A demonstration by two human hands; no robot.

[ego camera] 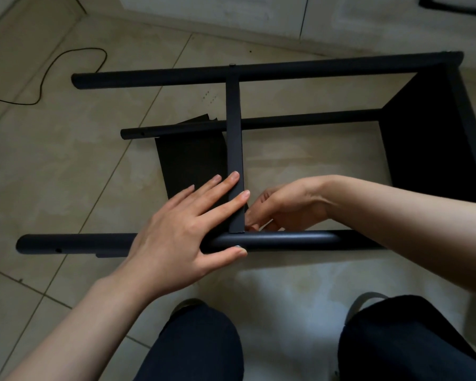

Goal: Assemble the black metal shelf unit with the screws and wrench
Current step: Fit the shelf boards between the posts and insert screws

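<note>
black powder-coated metal makes up the shelf unit [259,111], which lies on its side on the tiled floor [66,166] across the middle of the frame. its long axis runs left to right: the open leg ends point toward the left edge, and the end shelf panel [429,138] closes the frame at the right.

progress, as judged from this view: the three visible legs are already joined to the end panel. the middle shelf [193,166] stands edge-up between the legs, and a screw head [232,65] shows where its far edge meets the far leg [259,72]. the near joint is the step in hand. fastening at the hidden corners cannot be confirmed. no wrench is visible.

the left hand [184,229] lies flat, fingers spread and straight, pressing on the shelf edge, with the thumb touching a silver screw [237,246] on the near leg [286,240]. the right hand [283,206] reaches behind the near leg with fingers curled at the joint; whether it pinches anything cannot be told.
</note>
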